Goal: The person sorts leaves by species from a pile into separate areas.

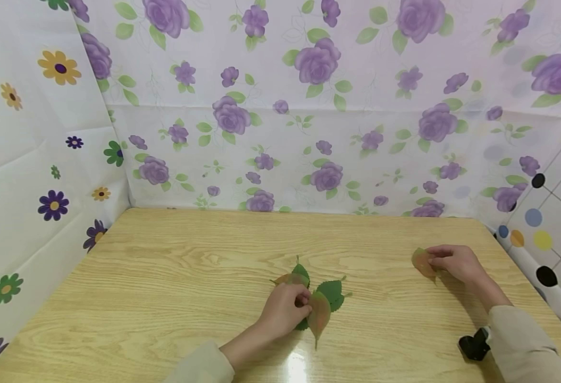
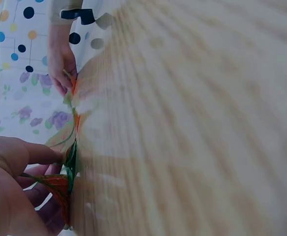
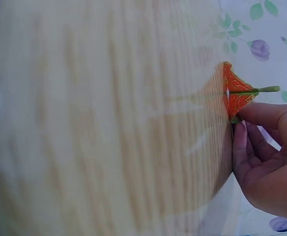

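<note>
Several artificial leaves lie in a cluster at the middle of the table, around my left hand (image 1: 285, 311). Its curled thumb and index finger pinch the edge of a reddish-green leaf (image 1: 319, 315). Just beyond that are green leaves (image 1: 330, 294), and another orange-green leaf (image 1: 285, 278) shows partly behind the hand. At the right, my right hand (image 1: 457, 263) pinches the edge of a single orange-green leaf (image 1: 422, 261) at the tabletop. From the right wrist, this leaf (image 3: 239, 91) looks bright orange with pale veins, its stem pointing away from the table.
The wood-grain table (image 1: 189, 266) is bounded by a purple-flowered cloth (image 1: 280, 154) at the back. Patterned cloths stand at the left and right sides. A black device (image 1: 474, 344) is at the right wrist, by the sleeve.
</note>
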{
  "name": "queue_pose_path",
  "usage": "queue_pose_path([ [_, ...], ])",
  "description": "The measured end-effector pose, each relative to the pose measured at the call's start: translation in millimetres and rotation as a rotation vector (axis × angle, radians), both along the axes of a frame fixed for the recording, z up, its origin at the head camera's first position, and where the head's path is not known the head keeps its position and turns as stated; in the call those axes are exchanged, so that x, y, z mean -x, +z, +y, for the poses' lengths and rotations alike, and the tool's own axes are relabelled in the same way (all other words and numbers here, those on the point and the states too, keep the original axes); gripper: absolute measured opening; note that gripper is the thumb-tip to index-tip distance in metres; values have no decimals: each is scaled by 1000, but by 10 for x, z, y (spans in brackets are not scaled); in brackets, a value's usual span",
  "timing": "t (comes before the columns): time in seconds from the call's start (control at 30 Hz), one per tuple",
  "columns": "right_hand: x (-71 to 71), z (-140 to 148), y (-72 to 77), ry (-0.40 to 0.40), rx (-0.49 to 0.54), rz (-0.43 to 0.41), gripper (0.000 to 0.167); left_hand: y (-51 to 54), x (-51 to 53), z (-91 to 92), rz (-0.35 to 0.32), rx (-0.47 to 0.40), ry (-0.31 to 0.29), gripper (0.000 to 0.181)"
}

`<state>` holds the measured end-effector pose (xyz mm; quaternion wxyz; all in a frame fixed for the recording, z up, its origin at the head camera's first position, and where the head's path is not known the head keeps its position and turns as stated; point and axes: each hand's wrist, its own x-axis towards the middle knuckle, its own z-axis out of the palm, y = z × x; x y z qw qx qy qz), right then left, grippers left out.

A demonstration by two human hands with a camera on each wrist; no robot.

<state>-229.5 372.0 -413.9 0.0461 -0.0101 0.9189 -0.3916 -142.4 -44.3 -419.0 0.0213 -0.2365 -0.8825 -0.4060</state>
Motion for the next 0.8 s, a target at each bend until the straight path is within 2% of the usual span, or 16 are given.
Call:
queue_pose_path([
  [0.1, -1, -6, 1, 0, -3, 3, 42, -8, 14, -33, -134, -121, -21, 9],
  [0.2, -3, -10, 4, 3, -3, 6, 42, 29, 24, -57, -272, -191, 0, 6],
  [0.3, -4, -13, 7, 2, -3, 8, 42, 82, 31, -68, -347, -225, 35, 5],
  [0.67, 0, -4, -1, 2, -13, 8, 43, 132, 14, -101, -385, -255, 86, 8],
  [0.8, 3, -3, -3, 6, -17, 8, 43, 131, 13, -123, -397, -287, 86, 10],
])
